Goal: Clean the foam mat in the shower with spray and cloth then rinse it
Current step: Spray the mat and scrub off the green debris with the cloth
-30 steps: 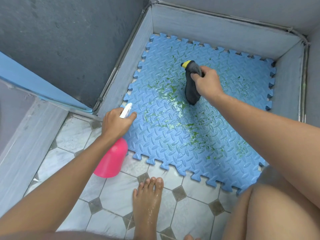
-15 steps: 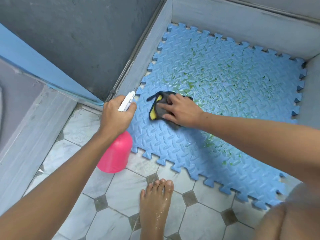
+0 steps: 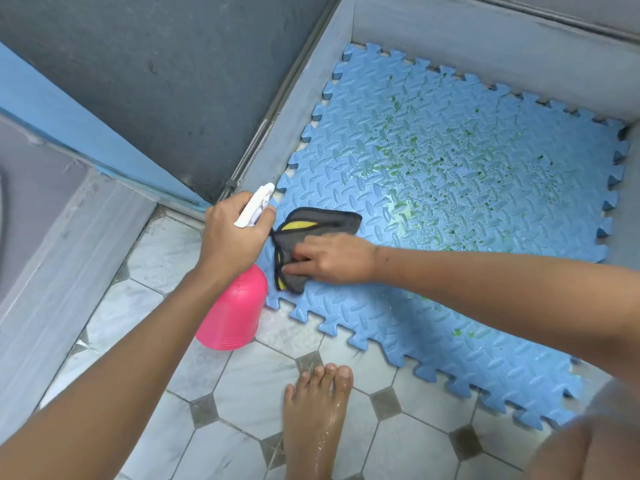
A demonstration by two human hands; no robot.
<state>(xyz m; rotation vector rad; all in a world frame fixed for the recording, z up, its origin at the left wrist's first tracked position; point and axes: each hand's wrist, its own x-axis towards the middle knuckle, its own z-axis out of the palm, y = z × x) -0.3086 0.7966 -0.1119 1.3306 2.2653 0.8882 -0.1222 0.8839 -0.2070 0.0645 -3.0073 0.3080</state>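
A blue interlocking foam mat [image 3: 450, 188] lies on the shower floor, wet and speckled with green grime across its middle and far part. My right hand [image 3: 332, 259] presses a dark grey cloth [image 3: 318, 221] with yellow patches flat on the mat's near left corner. My left hand [image 3: 235, 233] grips the white trigger head of a pink spray bottle [image 3: 232, 313], held upright just off the mat's left edge, right beside the cloth.
Grey raised curbs [image 3: 485, 39] wall the mat in on the far and left sides. A dark wall and a blue strip [image 3: 86, 140] stand at left. My bare wet foot [image 3: 315, 417] rests on the white tiled floor [image 3: 242, 393] in front of the mat.
My right hand has carried the cloth from mid-mat down to the near left corner and spread it flat. The view has shifted closer. My left hand keeps the bottle in place.
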